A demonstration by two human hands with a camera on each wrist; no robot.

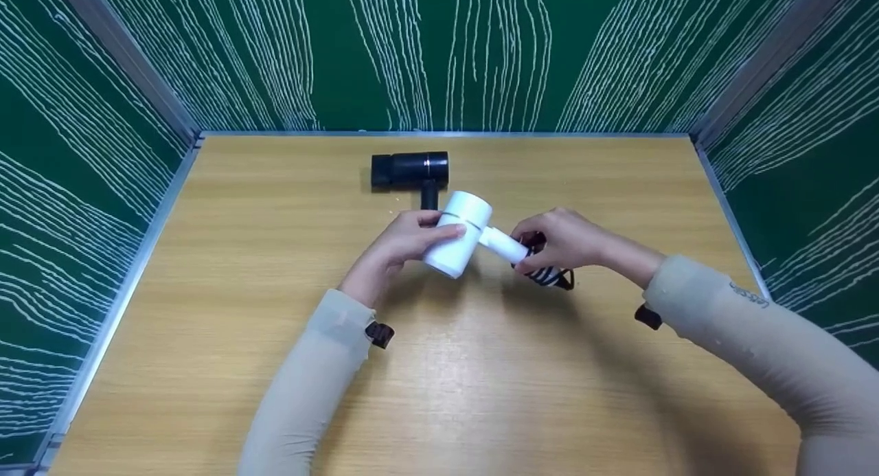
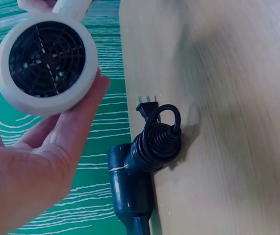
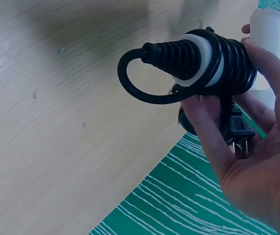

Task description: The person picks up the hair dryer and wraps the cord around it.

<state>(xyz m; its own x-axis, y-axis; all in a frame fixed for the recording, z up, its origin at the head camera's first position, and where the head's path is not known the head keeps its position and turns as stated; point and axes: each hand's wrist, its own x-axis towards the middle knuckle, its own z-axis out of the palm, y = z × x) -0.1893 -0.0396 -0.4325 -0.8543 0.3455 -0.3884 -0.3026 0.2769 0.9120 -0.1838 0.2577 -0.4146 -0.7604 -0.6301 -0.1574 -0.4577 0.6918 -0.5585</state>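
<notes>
A white hair dryer (image 1: 459, 246) is held between both hands above the table. My left hand (image 1: 405, 241) grips its barrel, thumb across the near side. The round grille (image 2: 46, 61) at one end of the barrel faces the left wrist camera. My right hand (image 1: 563, 239) grips the handle, where a black cord (image 3: 235, 66) is wound in several turns. Below the coils, the two-pin plug (image 3: 238, 128) sits by the right fingers and palm. Just beyond the left hand lies a black hair dryer (image 1: 410, 171), its handle partly hidden behind the white one.
The wooden table (image 1: 309, 393) is bounded by green panels (image 1: 432, 57) with white wavy lines at the back and sides. In the left wrist view, the black dryer's wound cord (image 2: 154, 147) and plug (image 2: 147, 108) show. Metal edging (image 1: 137, 277) runs along the left side.
</notes>
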